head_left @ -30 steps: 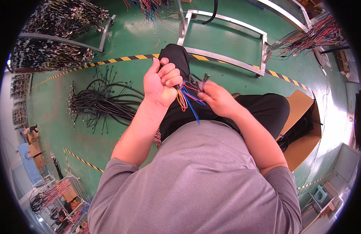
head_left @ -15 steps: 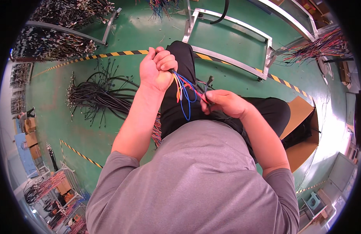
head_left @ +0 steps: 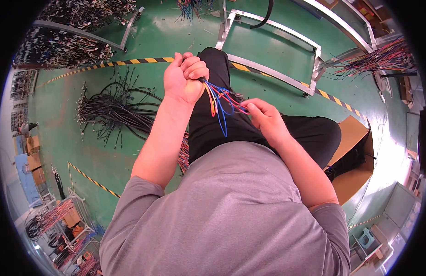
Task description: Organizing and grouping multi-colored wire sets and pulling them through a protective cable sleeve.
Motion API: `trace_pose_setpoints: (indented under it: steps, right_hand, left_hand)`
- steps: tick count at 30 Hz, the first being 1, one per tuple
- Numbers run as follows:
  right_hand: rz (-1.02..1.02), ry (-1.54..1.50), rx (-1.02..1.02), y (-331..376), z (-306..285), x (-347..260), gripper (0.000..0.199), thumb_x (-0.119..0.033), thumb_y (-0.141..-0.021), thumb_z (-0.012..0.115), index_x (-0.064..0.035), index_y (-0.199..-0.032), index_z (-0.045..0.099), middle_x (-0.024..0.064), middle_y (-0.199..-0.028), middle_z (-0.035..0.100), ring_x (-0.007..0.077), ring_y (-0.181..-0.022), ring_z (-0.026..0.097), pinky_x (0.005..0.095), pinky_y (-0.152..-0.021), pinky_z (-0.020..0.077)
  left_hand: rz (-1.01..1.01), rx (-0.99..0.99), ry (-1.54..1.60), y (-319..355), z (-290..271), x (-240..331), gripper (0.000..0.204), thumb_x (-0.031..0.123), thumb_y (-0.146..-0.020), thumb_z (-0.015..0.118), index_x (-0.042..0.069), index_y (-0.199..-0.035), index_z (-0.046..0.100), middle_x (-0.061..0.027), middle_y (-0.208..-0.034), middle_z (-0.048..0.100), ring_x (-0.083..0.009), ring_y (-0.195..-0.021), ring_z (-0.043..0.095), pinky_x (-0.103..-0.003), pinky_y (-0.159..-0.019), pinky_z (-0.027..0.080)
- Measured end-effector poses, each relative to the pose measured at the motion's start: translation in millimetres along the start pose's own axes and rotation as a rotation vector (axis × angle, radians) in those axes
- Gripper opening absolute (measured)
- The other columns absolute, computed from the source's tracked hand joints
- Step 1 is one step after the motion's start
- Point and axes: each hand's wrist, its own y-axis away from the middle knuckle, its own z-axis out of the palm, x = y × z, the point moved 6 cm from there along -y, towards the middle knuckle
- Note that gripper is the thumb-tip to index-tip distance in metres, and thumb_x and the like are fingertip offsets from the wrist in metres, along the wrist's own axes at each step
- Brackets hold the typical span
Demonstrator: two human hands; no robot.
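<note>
My left hand [head_left: 186, 79] is closed in a fist over my thigh, wrapped round a black-sheathed wire harness. Out of the fist fan loose thin wires [head_left: 215, 95] in blue, red, orange and white, with a long blue loop [head_left: 224, 125] hanging below them. Thumb and fingertips of my right hand [head_left: 268, 120] pinch the red and blue wires to the right of the fist. The wire ends at those fingertips are too small to make out.
Black cables [head_left: 123, 109] lie bundled on the green floor to the left. A wheeled metal frame [head_left: 272, 72] stands ahead, beside striped tape [head_left: 153, 60]. An open cardboard box [head_left: 353, 184] is at the right; wire-laden racks [head_left: 65, 51] stand far left.
My right hand has shifted, its fingers now pinching the wires higher up. The black cable end that stuck up beside it no longer shows. My left fist has barely moved.
</note>
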Motion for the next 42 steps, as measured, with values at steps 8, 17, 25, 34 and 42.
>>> trace_pose_setpoints:
  steps: [8, 17, 25, 34, 42]
  right_hand:
    - [-0.481, 0.609, 0.181, 17, -6, -16, 0.032, -0.005, -0.091, 0.072, -0.0072, -0.122, 0.068, 0.0112, -0.103, 0.063, 0.0234, -0.088, 0.062, 0.0329, -0.079, 0.0503]
    - [-0.708, 1.049, 0.17, 22, 6, -43, 0.041, 0.013, -0.075, 0.06, -0.013, -0.102, 0.076, 0.0133, -0.119, 0.061, 0.0295, -0.108, 0.061, 0.0371, -0.09, 0.0498]
    - [-0.401, 0.257, -0.034, 14, -43, -27, 0.032, 0.005, -0.07, 0.052, -0.0044, -0.088, 0.077, 0.0117, -0.132, 0.063, 0.025, -0.118, 0.057, 0.0349, -0.103, 0.0423]
    - [-0.351, 0.018, -0.111, 17, 2, -71, 0.027, -0.017, -0.099, 0.057, 0.0012, -0.112, 0.072, 0.0074, -0.111, 0.072, 0.0177, -0.107, 0.061, 0.0343, -0.098, 0.046]
    - [-0.161, 0.144, -0.423, 7, 29, -45, 0.081, -0.038, -0.075, 0.091, -0.0026, -0.14, 0.057, 0.0057, -0.129, 0.059, 0.0168, -0.118, 0.056, 0.0337, -0.103, 0.0437]
  left_hand:
    - [0.029, 0.04, 0.018, -1, -2, 5, 0.039, 0.04, -0.113, 0.036, 0.009, -0.094, 0.049, 0.0056, -0.063, 0.033, -0.0095, -0.052, 0.028, -0.026, -0.049, 0.031]
    - [0.013, 0.03, 0.03, -2, 1, 2, 0.04, 0.041, -0.113, 0.036, 0.009, -0.094, 0.049, 0.0054, -0.064, 0.033, -0.0094, -0.052, 0.028, -0.026, -0.049, 0.031]
    - [-0.049, 0.032, -0.025, 2, -6, -9, 0.04, 0.038, -0.113, 0.037, 0.007, -0.092, 0.051, 0.005, -0.064, 0.033, -0.0092, -0.052, 0.029, -0.025, -0.048, 0.031]
    - [0.011, 0.03, -0.157, 2, 1, -29, 0.039, 0.039, -0.113, 0.036, 0.009, -0.094, 0.051, 0.0052, -0.063, 0.032, -0.0094, -0.052, 0.028, -0.026, -0.048, 0.028]
    - [0.17, 0.006, -0.166, 2, 7, -34, 0.039, 0.042, -0.113, 0.034, 0.013, -0.093, 0.05, 0.0051, -0.062, 0.031, -0.0103, -0.051, 0.026, -0.028, -0.052, 0.029]
